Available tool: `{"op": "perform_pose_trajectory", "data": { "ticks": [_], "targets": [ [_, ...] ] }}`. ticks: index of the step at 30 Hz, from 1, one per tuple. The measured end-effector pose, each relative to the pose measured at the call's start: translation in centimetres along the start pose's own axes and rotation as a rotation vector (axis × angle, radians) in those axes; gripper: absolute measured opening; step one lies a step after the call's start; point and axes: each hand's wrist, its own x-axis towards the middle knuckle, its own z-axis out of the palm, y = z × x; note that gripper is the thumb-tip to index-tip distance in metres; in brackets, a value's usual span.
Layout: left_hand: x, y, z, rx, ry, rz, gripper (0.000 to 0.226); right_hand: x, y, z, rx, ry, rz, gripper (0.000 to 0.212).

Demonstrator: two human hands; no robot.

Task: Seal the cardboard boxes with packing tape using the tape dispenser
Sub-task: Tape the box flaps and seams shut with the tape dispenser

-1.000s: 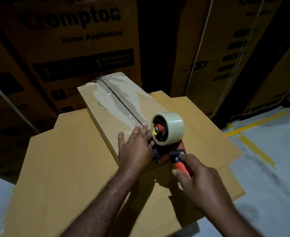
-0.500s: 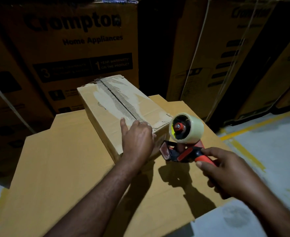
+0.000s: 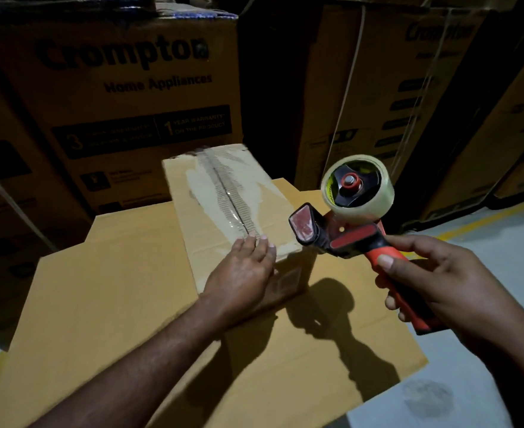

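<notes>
A: What is standing on the far left?

B: A tall printed carton [image 3: 124,88] is standing at the back left, reading "Crompton Home Appliances". In front of it a broad cardboard surface [image 3: 100,304] is lying flat and carrying the work.

A: And the box that is being sealed?

B: The small cardboard box [image 3: 202,211] is sitting on that cardboard surface, a little left of the middle, running away from the person. A tape strip [image 3: 231,202] is lying along its top seam, with pale torn patches showing on either side.

A: What is the left hand doing?

B: The left hand [image 3: 242,279] is lying flat on the near end of the box top, fingers straight and close together. Its fingertips [image 3: 261,242] are touching the near end of the tape strip. It is grasping nothing.

A: Where is the dispenser?

B: The tape dispenser [image 3: 347,233] is hanging in the air just right of the box's near right corner, apart from it. Its red flap end is pointing toward the box, the tape roll [image 3: 378,196] is sitting on top, and its shadow is falling on the cardboard below.

A: Who is holding it?

B: The right hand [image 3: 433,288] is grasping its orange handle [image 3: 410,310], thumb on top and fingers curling underneath.

A: Anything farther right?

B: Stacked cartons [image 3: 393,103] are standing behind, and grey floor [image 3: 486,257] with a yellow line [image 3: 476,220] is showing beside them.
</notes>
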Motion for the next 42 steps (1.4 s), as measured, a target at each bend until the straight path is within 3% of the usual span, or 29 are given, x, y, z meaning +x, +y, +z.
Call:
{"op": "perform_pose_trajectory", "data": {
  "ticks": [2,4,9,15,18,21,22,23,26,28,34,38,42],
  "targets": [
    [-0.1,-1.9,0.1,-0.035,0.052,0.232,0.052,0.4,-0.4,0.1,0.000,-0.017,-0.034,0.030],
    [-0.3,-4.2,0.1,-0.118,0.100,0.337,0.043,0.9,-0.7,0.4,0.004,-0.038,-0.063,0.030],
    [-1.6,-7.8,-1.2,-0.313,0.073,0.054,0.057,2.2,-0.4,2.2,0.067,-0.065,-0.090,0.030],
    [-2.3,-6.3,0.0,-0.430,0.086,-0.035,0.057,4.2,1.8,4.6,0.091,-0.085,-0.046,0.033],
    [-1.8,-5.2,-1.1,-0.810,0.155,-0.372,0.045,4.5,2.2,5.1,0.049,-0.102,-0.056,0.034],
    [-0.6,-4.1,-4.0,-1.132,0.435,-0.764,0.025,4.6,2.0,5.4,0.002,-0.094,-0.102,0.035],
    [0.0,-4.1,-5.0,-1.255,0.424,-0.847,0.020,4.5,1.7,5.6,-0.017,-0.088,-0.131,0.036],
    [0.6,-4.0,-6.0,-1.418,0.326,-0.901,0.032,4.4,1.6,5.7,-0.040,-0.083,-0.163,0.037],
    [1.7,-4.3,-8.1,-1.827,-0.112,-0.894,0.073,3.8,0.9,6.2,-0.082,-0.085,-0.271,0.039],
    [2.3,-4.5,-8.9,-1.980,-0.173,-0.882,0.072,3.7,0.6,6.5,-0.221,-0.068,-0.405,0.041],
    [2.7,-4.5,-9.0,-2.059,-0.119,-1.022,0.057,3.8,0.3,7.2,-0.358,0.061,-0.675,0.052],
    [3.0,-4.9,-8.9,-2.058,-0.103,-1.044,0.023,4.3,1.2,7.7,-0.426,0.090,-0.796,0.051],
    [3.0,-6.9,-9.4,-1.853,-0.149,-0.966,0.013,4.8,1.6,8.1,-0.442,0.074,-0.854,0.052]
  ]
}}
